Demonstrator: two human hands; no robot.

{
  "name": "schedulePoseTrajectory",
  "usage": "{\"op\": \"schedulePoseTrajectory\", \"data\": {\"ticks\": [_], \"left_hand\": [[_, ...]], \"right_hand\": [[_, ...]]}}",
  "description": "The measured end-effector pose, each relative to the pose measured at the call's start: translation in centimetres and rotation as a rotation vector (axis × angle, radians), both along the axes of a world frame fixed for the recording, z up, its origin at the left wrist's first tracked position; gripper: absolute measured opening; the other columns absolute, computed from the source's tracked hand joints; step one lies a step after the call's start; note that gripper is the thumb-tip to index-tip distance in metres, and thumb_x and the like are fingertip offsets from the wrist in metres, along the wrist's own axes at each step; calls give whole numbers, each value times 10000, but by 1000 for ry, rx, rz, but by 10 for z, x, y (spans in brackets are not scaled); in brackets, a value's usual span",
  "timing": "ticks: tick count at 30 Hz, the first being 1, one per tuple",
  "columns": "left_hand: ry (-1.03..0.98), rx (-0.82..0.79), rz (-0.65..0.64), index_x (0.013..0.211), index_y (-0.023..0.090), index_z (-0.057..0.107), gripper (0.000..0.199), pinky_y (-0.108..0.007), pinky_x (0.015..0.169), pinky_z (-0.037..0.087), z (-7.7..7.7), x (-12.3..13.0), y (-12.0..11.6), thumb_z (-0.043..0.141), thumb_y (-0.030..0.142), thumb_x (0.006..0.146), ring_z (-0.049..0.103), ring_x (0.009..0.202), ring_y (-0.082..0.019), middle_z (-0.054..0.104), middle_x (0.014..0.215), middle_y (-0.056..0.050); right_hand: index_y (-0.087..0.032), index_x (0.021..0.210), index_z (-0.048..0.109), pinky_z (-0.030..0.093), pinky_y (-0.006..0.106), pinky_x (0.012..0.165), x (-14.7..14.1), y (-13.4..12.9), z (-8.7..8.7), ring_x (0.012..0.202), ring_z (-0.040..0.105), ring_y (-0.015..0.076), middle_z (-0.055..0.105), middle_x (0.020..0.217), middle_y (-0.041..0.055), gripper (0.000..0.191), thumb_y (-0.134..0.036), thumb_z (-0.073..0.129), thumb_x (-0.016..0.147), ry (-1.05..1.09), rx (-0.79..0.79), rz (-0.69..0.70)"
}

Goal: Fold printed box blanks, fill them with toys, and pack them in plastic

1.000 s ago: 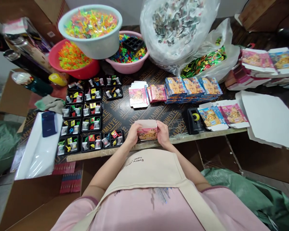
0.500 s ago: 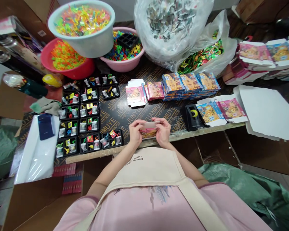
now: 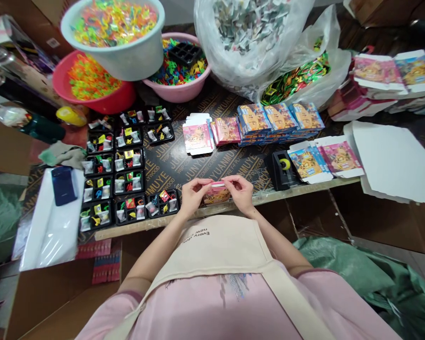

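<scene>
Box (image 3: 216, 194), upper corners hidden, is pinched by left hand (image 3: 194, 196) and right hand (image 3: 240, 193).

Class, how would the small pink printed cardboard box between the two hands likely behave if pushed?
The small pink printed cardboard box would probably slide rather than roll, given its flat front. Its thin-looking top edge, held by the left hand and right hand, suggests card that might dent if squeezed hard.

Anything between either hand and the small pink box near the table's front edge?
Nothing visible: the left hand and right hand both hold the pink box, one on each side. The nearest filled tray lies left of them and the tape dispenser stands to the right, both apart.
</scene>
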State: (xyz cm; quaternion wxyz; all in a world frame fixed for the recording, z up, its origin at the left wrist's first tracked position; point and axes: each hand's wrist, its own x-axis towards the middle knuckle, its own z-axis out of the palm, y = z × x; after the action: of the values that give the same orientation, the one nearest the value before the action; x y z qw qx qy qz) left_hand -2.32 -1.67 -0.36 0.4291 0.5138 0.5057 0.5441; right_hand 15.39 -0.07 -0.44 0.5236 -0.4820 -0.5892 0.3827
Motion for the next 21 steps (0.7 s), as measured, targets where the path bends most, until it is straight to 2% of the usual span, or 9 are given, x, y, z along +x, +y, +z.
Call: {"op": "schedulePoseTrajectory", "data": {"ticks": [3, 5, 8, 10, 13, 15, 17, 19, 21], "left_hand": [[267, 305, -84, 888, 202, 750, 131, -379, 873, 615, -5, -14, -2, 690, 318, 886, 758, 897, -191, 793, 941, -65], [413, 482, -132, 958, 208, 737, 125, -370, 887, 618, -9, -21, -3, 637, 276, 927, 753, 950, -179, 787, 1019, -71], [560, 584, -177, 978, 197, 701, 132, -345, 870, 622, -14, -24, -3, 583, 251, 959, 746, 975, -167, 778, 1040, -79], [634, 589, -195, 904, 187, 671, 127, -348, 871, 617, -12, -22, -2, 614, 293, 943, 742, 984, -183, 771, 1038, -91], [723, 564, -224, 841, 187, 626, 156, -331, 838, 604, -3, -16, 1, 611, 308, 938, 730, 966, -195, 752, 1024, -96], [764, 523, -272, 908, 189, 631, 117, -302, 783, 586, 5, -13, 5, 548, 251, 961, 711, 890, -178, 727, 970, -80], [789, 484, -323, 1043, 187, 637, 159, -289, 741, 560, 12, -11, 13, 498, 201, 966, 667, 827, -168, 683, 940, -67], [809, 476, -338, 1166, 195, 624, 258, -287, 722, 537, 17, -7, 22, 471, 174, 960, 622, 813, -170, 637, 943, -61], [821, 500, -315, 1219, 216, 619, 326, -287, 713, 521, 17, -1, 31, 443, 154, 952, 588, 817, -173, 602, 936, -51]], "right_hand": [[-224, 840, 722, 599, 383, 805, 15, 3, -6, 846, 741, 206, 786, 902, 62, 121, -300, 652, 903, -88, 170, 151], [-233, 901, 735, 606, 401, 819, 22, 3, -12, 898, 747, 218, 790, 963, 77, 78, -265, 664, 896, -170, 326, 238], [-251, 1004, 732, 606, 410, 840, 28, -3, -19, 986, 735, 223, 774, 1068, 94, 139, -220, 630, 916, -279, 477, 262], [-248, 1104, 712, 588, 443, 892, 36, -8, -18, 1078, 702, 249, 732, 1186, 124, 203, -277, 642, 915, -341, 503, 185], [-226, 1214, 671, 535, 493, 974, 70, -12, -13, 1155, 639, 290, 649, 1287, 159, 369, -392, 673, 884, -441, 438, -72], [-219, 1164, 689, 498, 506, 1011, 108, -12, -12, 1142, 619, 287, 630, 1238, 151, 330, -404, 635, 897, -516, 310, -318], [-215, 1062, 716, 460, 520, 1043, 151, -11, -15, 1140, 596, 289, 610, 1175, 137, 282, -416, 618, 889, -579, 151, -516], [-215, 982, 731, 433, 529, 1061, 187, -8, -20, 1145, 576, 299, 596, 1143, 128, 278, -443, 651, 844, -611, 4, -565], [-219, 920, 745, 422, 527, 1062, 211, -3, -26, 1148, 568, 305, 599, 1120, 120, 263, -445, 690, 798, -610, -103, -495]]}}
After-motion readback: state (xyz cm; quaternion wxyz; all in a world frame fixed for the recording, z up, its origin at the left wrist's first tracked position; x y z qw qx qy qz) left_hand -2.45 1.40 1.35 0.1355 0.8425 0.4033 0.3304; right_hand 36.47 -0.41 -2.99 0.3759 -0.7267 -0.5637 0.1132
